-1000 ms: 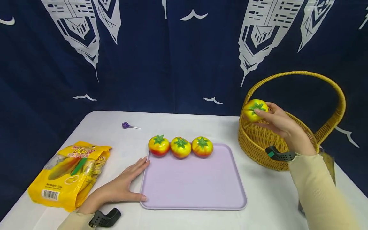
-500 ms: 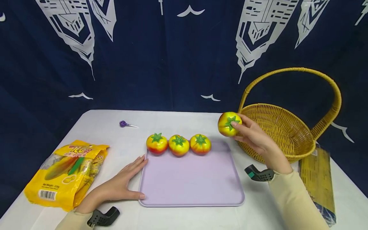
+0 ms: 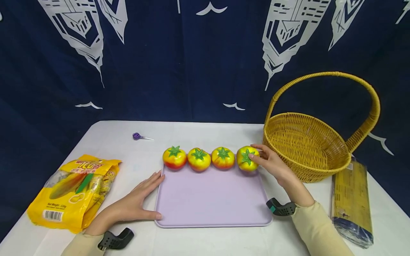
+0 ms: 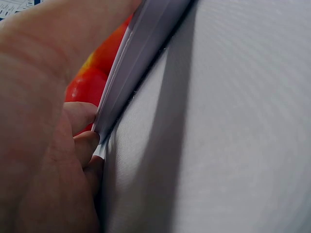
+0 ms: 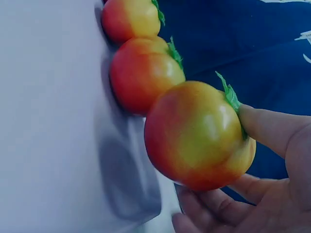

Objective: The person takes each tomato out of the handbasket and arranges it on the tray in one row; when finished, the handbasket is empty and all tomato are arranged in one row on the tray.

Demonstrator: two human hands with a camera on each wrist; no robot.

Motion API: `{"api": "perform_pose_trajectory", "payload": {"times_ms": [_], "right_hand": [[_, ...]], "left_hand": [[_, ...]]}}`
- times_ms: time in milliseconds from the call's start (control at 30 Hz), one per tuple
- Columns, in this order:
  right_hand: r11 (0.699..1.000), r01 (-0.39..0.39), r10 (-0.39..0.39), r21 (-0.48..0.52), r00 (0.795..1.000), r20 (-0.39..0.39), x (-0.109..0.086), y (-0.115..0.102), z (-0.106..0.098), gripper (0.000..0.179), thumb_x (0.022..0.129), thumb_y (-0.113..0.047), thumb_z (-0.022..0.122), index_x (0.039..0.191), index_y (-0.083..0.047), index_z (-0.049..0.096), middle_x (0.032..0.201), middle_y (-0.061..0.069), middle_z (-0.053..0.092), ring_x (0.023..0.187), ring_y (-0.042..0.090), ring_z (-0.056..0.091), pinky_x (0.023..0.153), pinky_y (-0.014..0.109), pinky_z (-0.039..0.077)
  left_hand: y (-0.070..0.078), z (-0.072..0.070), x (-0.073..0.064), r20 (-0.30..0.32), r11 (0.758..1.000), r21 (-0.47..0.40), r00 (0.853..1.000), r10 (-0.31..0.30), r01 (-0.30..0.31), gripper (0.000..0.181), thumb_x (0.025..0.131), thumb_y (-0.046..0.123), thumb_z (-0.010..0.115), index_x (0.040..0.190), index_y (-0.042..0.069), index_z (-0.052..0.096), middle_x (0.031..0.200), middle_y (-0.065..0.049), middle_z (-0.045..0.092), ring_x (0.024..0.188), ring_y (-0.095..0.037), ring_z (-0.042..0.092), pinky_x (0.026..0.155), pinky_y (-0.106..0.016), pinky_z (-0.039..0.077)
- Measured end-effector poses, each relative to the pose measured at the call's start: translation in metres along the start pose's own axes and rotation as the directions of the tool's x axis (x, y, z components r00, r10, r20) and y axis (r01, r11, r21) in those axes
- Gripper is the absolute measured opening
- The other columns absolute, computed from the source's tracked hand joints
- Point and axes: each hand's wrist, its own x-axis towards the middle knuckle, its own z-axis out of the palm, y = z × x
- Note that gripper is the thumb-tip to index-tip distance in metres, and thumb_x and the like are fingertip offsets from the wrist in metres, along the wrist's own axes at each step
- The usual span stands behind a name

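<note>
My right hand [image 3: 272, 161] pinches a yellow-red toy tomato [image 3: 246, 159] between thumb and fingers at the tray's far right corner. In the right wrist view this tomato [image 5: 199, 138] looms in front, its shadow falling on the tray. Three more tomatoes line the far edge of the lilac tray [image 3: 213, 202]: a left one [image 3: 174, 158], a middle one [image 3: 199, 160] and a right one [image 3: 223, 158]. My left hand [image 3: 137, 202] lies spread along the tray's left side, fingertips and thumb at the rim. The left wrist view shows its fingers [image 4: 82, 116] against the tray wall.
A wicker basket [image 3: 298, 142] with a tall handle stands at the right. Beside it lies a flat, yellow plastic-wrapped pack [image 3: 352, 202]. A yellow mango candy bag [image 3: 73, 193] is at the left. A small purple-headed item [image 3: 137, 136] lies behind the tray, before a dark blue curtain [image 3: 153, 71].
My right hand has carried the tomato from over the basket leftward and down to the tray's far right corner, beside the other three. The left hand stays at the tray's edge.
</note>
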Motion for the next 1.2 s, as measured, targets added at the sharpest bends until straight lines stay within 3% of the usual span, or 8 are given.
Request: {"api": "perform_pose_trajectory", "payload": {"times_ms": [333,567,733,933,1200], "right_hand": [[0.998,-0.050,0.051,0.024,0.997,-0.059,0.008,0.020,0.007,0.050,0.095,-0.027,0.055,0.129,0.008,0.043,0.116,0.019,0.050,0.102,0.025,0.046,0.089,0.036,0.038],[0.986,-0.093,0.109,0.141,0.988,-0.112,0.014,0.030,0.011,0.056,0.096,-0.036,0.051,0.132,0.007,0.041,0.124,0.016,0.047,0.102,0.019,0.045,0.086,0.027,0.039],[0.971,-0.102,0.146,0.215,0.969,-0.199,0.018,0.030,0.018,0.055,0.095,-0.037,0.052,0.131,0.004,0.043,0.122,0.012,0.048,0.098,0.014,0.044,0.082,0.022,0.039],[0.957,-0.104,0.181,0.273,0.944,-0.275,0.023,0.032,0.025,0.050,0.096,-0.035,0.051,0.130,0.003,0.045,0.129,0.014,0.045,0.108,0.016,0.042,0.093,0.026,0.034],[0.942,-0.083,0.188,0.325,0.933,-0.306,0.025,0.030,0.031,0.053,0.096,-0.038,0.049,0.128,0.004,0.045,0.129,0.013,0.043,0.112,0.015,0.039,0.099,0.029,0.032]], "left_hand": [[0.002,0.003,-0.003,0.001,1.000,-0.001,1.000,-0.006,0.006,0.104,0.070,0.055,0.074,0.149,0.009,0.024,0.154,-0.014,0.012,0.137,-0.038,0.010,0.104,-0.062,0.013],[0.002,0.002,-0.004,-0.001,1.000,-0.002,1.000,-0.003,0.003,0.103,0.071,0.054,0.075,0.149,0.009,0.024,0.154,-0.015,0.012,0.137,-0.038,0.010,0.104,-0.061,0.011],[0.002,0.003,-0.004,0.000,1.000,-0.004,1.000,-0.006,0.006,0.103,0.071,0.054,0.075,0.149,0.010,0.024,0.154,-0.014,0.011,0.137,-0.038,0.010,0.104,-0.061,0.011],[0.003,0.002,-0.003,0.010,1.000,-0.003,1.000,-0.011,0.012,0.103,0.071,0.054,0.074,0.149,0.010,0.023,0.154,-0.014,0.011,0.138,-0.038,0.010,0.104,-0.061,0.012],[0.002,0.001,-0.003,0.011,1.000,-0.002,1.000,-0.025,0.025,0.103,0.071,0.056,0.074,0.149,0.011,0.023,0.154,-0.014,0.010,0.138,-0.038,0.009,0.104,-0.061,0.012]]}}
